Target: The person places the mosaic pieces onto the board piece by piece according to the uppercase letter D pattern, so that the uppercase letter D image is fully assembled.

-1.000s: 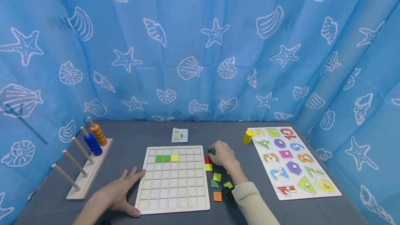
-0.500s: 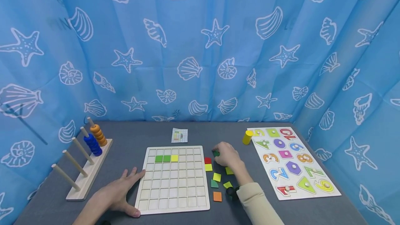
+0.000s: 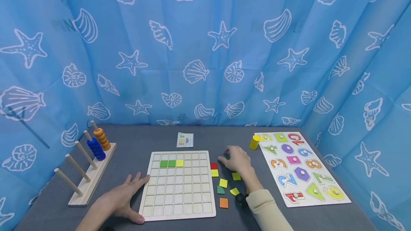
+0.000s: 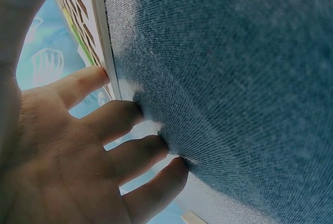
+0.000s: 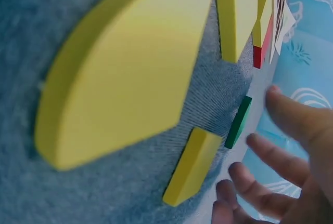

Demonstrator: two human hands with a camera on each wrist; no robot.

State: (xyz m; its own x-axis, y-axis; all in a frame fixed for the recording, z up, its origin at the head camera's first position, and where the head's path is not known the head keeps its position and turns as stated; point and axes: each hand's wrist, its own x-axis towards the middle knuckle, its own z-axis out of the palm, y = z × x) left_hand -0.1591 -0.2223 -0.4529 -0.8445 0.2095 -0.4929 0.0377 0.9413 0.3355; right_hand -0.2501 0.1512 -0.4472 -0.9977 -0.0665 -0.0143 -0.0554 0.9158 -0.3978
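Observation:
My left hand (image 3: 123, 197) rests at the left edge of a wooden grid board (image 3: 178, 218), fingers spread, thumb at its lower corner. In the left wrist view, one finger of the left hand (image 4: 67, 151) touches the board's rim (image 4: 99, 21). Two green squares (image 3: 168, 163) and a yellow square (image 3: 179, 163) sit in its upper cells. Right of the board, my right hand (image 3: 237, 160) hovers low over a dark green piece (image 3: 227, 156), partly hidden. In the right wrist view this green piece (image 5: 239, 122) lies on the cloth, between the spread thumb and fingers, not pinched.
Loose yellow, red, green and orange pieces (image 3: 223, 203) lie right of the board. A patterned card (image 3: 184, 140) lies behind it. A peg stand with rings (image 3: 84, 191) is left; a yellow cylinder (image 3: 254, 142) and number puzzle (image 3: 316, 202) are right.
My right hand has shifted to the right, the dark green piece moving rightward with it, and the fingers look looser. My left hand has stayed at the board.

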